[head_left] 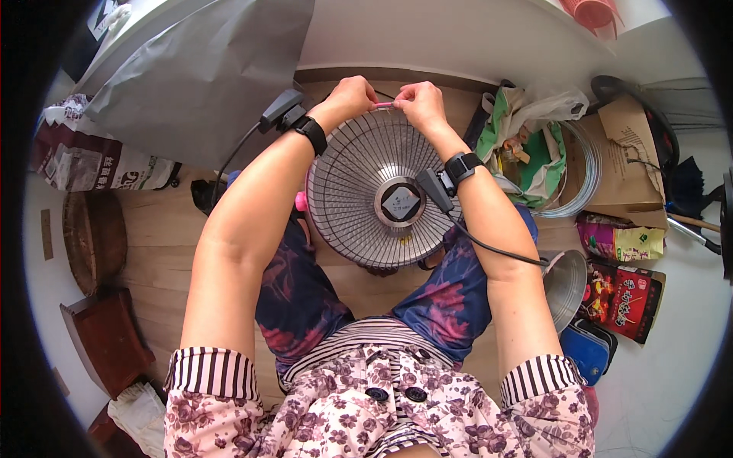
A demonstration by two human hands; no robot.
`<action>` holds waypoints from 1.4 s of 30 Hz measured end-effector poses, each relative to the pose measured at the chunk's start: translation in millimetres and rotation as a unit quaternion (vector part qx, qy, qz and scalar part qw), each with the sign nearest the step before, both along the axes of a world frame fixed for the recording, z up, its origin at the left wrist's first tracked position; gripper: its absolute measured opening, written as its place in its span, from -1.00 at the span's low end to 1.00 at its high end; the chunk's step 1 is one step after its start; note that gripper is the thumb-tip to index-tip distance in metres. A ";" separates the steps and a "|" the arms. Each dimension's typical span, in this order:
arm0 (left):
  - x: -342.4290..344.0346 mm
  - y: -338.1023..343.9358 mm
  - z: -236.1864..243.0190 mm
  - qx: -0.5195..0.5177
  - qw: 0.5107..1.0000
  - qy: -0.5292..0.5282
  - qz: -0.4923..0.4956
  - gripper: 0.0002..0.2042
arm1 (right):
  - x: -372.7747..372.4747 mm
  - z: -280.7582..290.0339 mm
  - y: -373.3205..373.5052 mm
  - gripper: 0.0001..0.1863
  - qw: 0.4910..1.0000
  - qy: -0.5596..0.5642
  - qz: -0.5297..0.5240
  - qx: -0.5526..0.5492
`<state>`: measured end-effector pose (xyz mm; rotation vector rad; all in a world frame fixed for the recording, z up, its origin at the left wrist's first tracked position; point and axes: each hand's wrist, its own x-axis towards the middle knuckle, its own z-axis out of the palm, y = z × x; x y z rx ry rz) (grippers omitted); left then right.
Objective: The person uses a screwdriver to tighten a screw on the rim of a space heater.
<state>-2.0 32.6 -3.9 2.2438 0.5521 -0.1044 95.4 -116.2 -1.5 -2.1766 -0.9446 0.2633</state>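
A dish-shaped electric heater [347, 179] is set between the knees, its round guard of thin dark radial wires and rings turned upward, shiny ribbed metal seen beneath. A smooth silver ring is fitted at the hub, with a pale diamond-shaped sticker [402, 203] on its dark centre; a pink plastic knob [301, 201] is seen at the left rim. At the far rim, a thin pink strip [384, 104] is pinched by the left hand [353, 97] and the right hand [422, 104], fingertips drawn narrow and close together; whether it is loose or part of the rim cannot be told at this size. Black straps with boxy plastic modules are worn on both wrists. Pale wood-grain flooring [168, 267] is seen below, flanked by a creased matte grey sheet [206, 76], a coil of clear tubing [590, 172] and torn brown cardboard [630, 145].
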 end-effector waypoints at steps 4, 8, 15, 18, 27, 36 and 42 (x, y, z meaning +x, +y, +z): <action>2.2 -3.0 1.3 0.019 1.000 -0.004 -0.019 -0.80 | 3.4 -3.4 -0.6 -0.93 1.000 -0.014 -0.002 0.013; -0.3 -0.8 0.1 0.027 0.999 -0.021 -0.031 -0.78 | 1.7 -3.1 0.6 -0.93 1.000 0.008 -0.009 0.010; 2.4 3.7 1.7 0.001 1.000 -0.018 -0.024 -0.79 | 4.4 -0.4 1.5 -0.91 1.000 -0.011 -0.006 0.000; -0.9 6.5 3.0 -0.004 1.000 0.002 -0.021 -0.79 | 0.1 2.9 1.1 -0.91 1.000 -0.009 0.000 0.006; -7.6 14.0 8.0 -0.068 0.995 0.071 0.002 -0.76 | 6.9 8.6 -3.9 -0.84 1.000 -0.005 0.004 0.022; -4.3 25.8 4.2 -0.033 0.997 0.064 -0.024 -0.76 | 21.8 7.3 -0.9 -0.84 0.998 0.025 0.013 0.062; -7.5 10.7 7.9 -0.032 0.998 0.038 -0.036 -0.77 | 16.8 9.6 -8.0 -0.85 0.996 0.037 0.008 0.084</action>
